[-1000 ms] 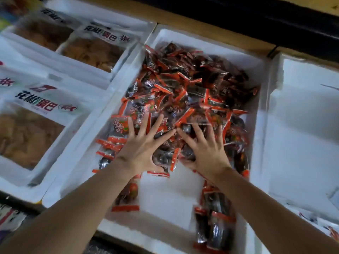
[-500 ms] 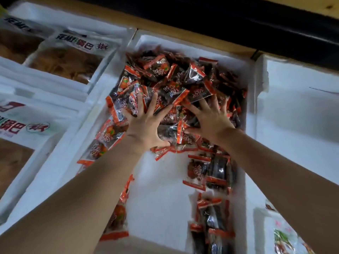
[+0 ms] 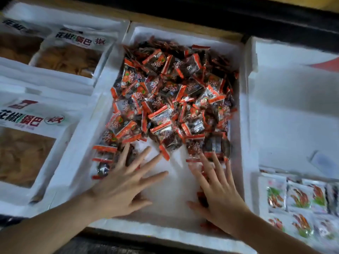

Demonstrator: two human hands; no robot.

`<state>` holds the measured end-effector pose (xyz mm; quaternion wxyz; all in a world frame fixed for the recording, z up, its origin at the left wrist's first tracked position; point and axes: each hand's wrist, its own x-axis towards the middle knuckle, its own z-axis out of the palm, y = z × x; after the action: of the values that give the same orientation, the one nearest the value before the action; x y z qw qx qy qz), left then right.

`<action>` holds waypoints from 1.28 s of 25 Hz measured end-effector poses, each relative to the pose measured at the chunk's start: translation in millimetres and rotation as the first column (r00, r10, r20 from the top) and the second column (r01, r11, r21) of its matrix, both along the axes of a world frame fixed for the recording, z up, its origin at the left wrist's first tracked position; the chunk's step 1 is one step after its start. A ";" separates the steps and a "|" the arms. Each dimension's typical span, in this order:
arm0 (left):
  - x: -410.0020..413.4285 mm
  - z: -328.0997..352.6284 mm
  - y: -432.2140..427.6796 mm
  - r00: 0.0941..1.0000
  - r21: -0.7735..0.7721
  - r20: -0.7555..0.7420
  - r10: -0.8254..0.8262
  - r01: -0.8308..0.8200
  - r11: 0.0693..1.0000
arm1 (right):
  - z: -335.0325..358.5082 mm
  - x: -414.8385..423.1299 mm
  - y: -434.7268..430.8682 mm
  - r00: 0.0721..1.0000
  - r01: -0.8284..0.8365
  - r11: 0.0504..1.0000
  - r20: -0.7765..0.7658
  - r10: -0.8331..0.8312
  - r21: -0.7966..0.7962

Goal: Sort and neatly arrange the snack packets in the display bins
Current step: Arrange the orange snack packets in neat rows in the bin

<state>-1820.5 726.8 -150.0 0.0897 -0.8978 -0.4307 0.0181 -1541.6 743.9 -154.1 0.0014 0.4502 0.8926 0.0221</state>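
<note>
Heap of small red-and-dark snack packets (image 3: 172, 99), piled in the far half of the middle foam bin (image 3: 165, 233) and banked against its far wall. The near part of the bin floor is bare white.

Stray packets (image 3: 104, 158) – a few lie along the near left wall of the same bin, apart from the heap's main mass.

Left hand (image 3: 121, 187) – flat, palm down, fingers straight and fanned wide. The outer fingers lie across the stray packets and the rest on bare floor. It grips nothing.

Right hand (image 3: 218, 191) – also flat with fingers splayed, fingertips touching the heap's near right edge. Red packet edges show under the palm (pressed on, not grasped).

Large bags (image 3: 27, 143) – white, with clear windows showing brown contents, in the bins to the left.

Neighbouring bin (image 3: 293, 107) to the right – white interior.

Flat packets (image 3: 300, 198) – pale, with red and green print, laid in rows at near right.
</note>
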 end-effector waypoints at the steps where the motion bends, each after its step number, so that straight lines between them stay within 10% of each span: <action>1: -6.6 -4.0 -4.0 0.999 0.019 -0.035 -0.032 0.033 0.999 | -6.6 5.0 -6.2 0.998 -0.021 1.000 0.055 0.022 -0.007; 6: -38.7 -24.8 19.0 0.989 0.110 -0.125 -0.076 0.090 0.990 | -18.6 3.0 4.8 0.963 -0.014 1.000 0.268 0.018 -0.017; 12: -17.6 -24.8 61.8 0.996 0.205 -0.078 0.048 -0.031 0.978 | 8.2 -20.3 76.6 0.960 0.219 0.948 0.126 -0.252 0.232; 16: -1.9 -26.3 49.0 0.997 0.305 -0.011 -0.075 0.075 0.949 | 4.6 -41.5 53.5 0.996 -0.018 0.950 0.084 -0.009 0.313; 23: -10.8 -26.0 119.6 0.987 0.258 -0.071 0.145 -0.122 0.958 | -17.6 -44.3 137.0 0.941 -0.099 0.933 0.337 -0.026 0.347; 32: 15.5 -7.6 189.2 0.913 0.205 -0.054 0.405 -0.387 0.899 | 9.9 -52.3 220.6 0.952 0.162 0.963 0.223 -0.210 0.215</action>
<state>-1805.0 916.1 -157.6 0.1896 -0.7768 -0.5994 0.0378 -1593.9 964.5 -144.2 0.0690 0.5244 0.8327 0.1641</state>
